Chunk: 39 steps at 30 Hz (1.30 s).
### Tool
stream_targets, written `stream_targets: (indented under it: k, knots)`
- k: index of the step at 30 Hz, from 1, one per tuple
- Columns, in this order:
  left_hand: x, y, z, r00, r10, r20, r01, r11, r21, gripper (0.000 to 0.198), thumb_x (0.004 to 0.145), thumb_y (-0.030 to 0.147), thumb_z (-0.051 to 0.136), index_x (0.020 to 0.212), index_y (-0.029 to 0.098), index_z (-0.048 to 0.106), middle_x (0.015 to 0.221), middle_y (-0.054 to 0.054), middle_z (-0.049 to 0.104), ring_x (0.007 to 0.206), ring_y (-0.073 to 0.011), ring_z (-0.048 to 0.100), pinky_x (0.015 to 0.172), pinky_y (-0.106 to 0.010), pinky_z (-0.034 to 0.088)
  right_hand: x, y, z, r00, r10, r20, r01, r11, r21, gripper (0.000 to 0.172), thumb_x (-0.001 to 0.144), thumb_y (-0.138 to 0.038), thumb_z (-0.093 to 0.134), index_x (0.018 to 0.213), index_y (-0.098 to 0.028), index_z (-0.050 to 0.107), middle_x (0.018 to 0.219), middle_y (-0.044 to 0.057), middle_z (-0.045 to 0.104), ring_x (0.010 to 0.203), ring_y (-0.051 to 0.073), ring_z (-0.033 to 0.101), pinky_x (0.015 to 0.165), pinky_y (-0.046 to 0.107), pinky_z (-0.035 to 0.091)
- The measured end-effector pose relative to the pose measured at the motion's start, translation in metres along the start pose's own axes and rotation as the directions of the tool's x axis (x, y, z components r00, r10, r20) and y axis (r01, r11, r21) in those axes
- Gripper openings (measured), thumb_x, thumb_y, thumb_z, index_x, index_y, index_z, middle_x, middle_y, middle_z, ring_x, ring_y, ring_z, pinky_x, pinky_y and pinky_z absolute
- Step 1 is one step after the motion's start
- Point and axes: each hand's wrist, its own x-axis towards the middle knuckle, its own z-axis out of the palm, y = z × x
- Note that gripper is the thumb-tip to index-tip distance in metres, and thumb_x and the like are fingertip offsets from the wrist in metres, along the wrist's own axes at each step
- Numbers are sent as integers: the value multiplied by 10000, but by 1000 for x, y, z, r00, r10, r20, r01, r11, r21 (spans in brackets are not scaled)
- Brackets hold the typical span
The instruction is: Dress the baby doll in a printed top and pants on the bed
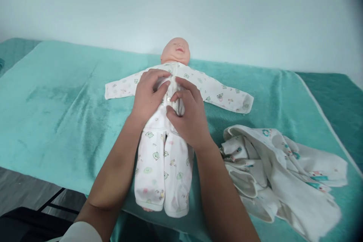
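A baby doll (176, 51) lies on its back, head at the far side. It wears a white printed long-sleeved baby shirt (215, 87) with both sleeves spread outward, and matching pants (150, 170). My left hand (149, 92) rests on the chest, thumb and index finger pinching the shirt's front edge. From the other side, my right hand (189, 111) grips the same front opening with bent fingers, close to a small snap or button (168, 99). Whether that fastener is closed cannot be made out. The doll's hands are hidden inside the sleeves; a bit of one foot shows.
A crumpled white printed garment or cloth (283, 174) lies to the right of my right forearm. Teal plush fabric (56, 113) covers the table, which stands against a pale wall (181, 3). A black chair or frame (28, 219) is at lower left.
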Motion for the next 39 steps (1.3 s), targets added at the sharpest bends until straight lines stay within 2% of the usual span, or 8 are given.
stream_targets:
  k: [4, 10, 15, 19, 23, 31, 35, 39]
  knots:
    - [1, 4, 0, 1000, 5, 25, -5, 1000, -3, 88, 969, 236, 632, 1045, 249, 674, 1155, -49, 739, 1157, -211, 661, 1061, -405, 517, 0, 2, -1, 997, 9, -70, 0, 992, 122, 252, 782, -79, 557, 953, -262, 523, 1435, 112, 605, 1383, 282, 560, 1144, 528, 459]
    - [-1, 5, 2, 995, -8, 95, 2, 998, 55, 273, 874, 302, 769, 1089, 261, 607, 1292, -75, 690, 1253, -268, 609, 1075, -450, 481, 0, 10, 4, 954, 161, -252, -89, 957, 277, 239, 837, -100, 499, 1001, -258, 572, 1303, 71, 667, 1085, 198, 662, 796, 347, 544]
    - [-3, 12, 2, 991, -32, 131, 15, 992, 129, 195, 850, 233, 736, 936, 244, 561, 1330, -79, 662, 1255, -290, 597, 1060, -490, 486, 2, 16, 3, 914, 309, -265, -243, 936, 254, 257, 858, -253, 672, 1112, -267, 638, 934, -15, 629, 720, 130, 536, 653, 294, 484]
    - [-5, 16, 5, 994, -28, 104, 10, 984, 176, 166, 850, 147, 651, 801, 234, 519, 1317, -91, 665, 1245, -296, 602, 1047, -505, 507, 3, 14, 0, 921, 324, -216, -277, 935, 220, 260, 843, -215, 666, 1099, -261, 668, 784, -47, 537, 648, 126, 466, 621, 291, 458]
    - [-5, 16, 5, 996, -29, 80, 18, 990, 141, 189, 850, 105, 605, 758, 227, 493, 1274, -96, 681, 1212, -271, 630, 1020, -467, 528, 4, 23, -5, 896, 327, -300, -274, 940, 206, 269, 793, -142, 592, 1021, -249, 687, 694, -62, 424, 604, 122, 417, 589, 283, 423]
    - [-1, 13, -6, 991, -73, 114, 70, 997, 34, 196, 888, 154, 626, 740, 211, 512, 1270, -92, 712, 1078, -225, 676, 844, -376, 546, 6, 73, -27, 752, 393, -529, -313, 920, 237, 324, 679, -112, 562, 942, -232, 708, 821, -12, 604, 635, 132, 486, 609, 307, 456]
    - [1, 11, -13, 992, -108, 68, 107, 994, 13, 197, 885, 185, 633, 730, 212, 514, 1184, -61, 742, 1066, -204, 677, 901, -361, 545, 6, 60, -24, 821, 382, -424, -260, 912, 317, 315, 732, -152, 615, 1018, -251, 699, 1045, 25, 702, 866, 166, 633, 765, 329, 551]
    - [5, 8, -31, 959, -280, 39, 274, 955, 111, 162, 891, 214, 588, 749, 223, 511, 968, -30, 744, 916, -183, 674, 858, -343, 546, 4, 50, -19, 895, 379, -234, -285, 891, 354, 402, 796, -203, 634, 1190, -282, 652, 1273, 36, 681, 1195, 206, 648, 1029, 408, 564]
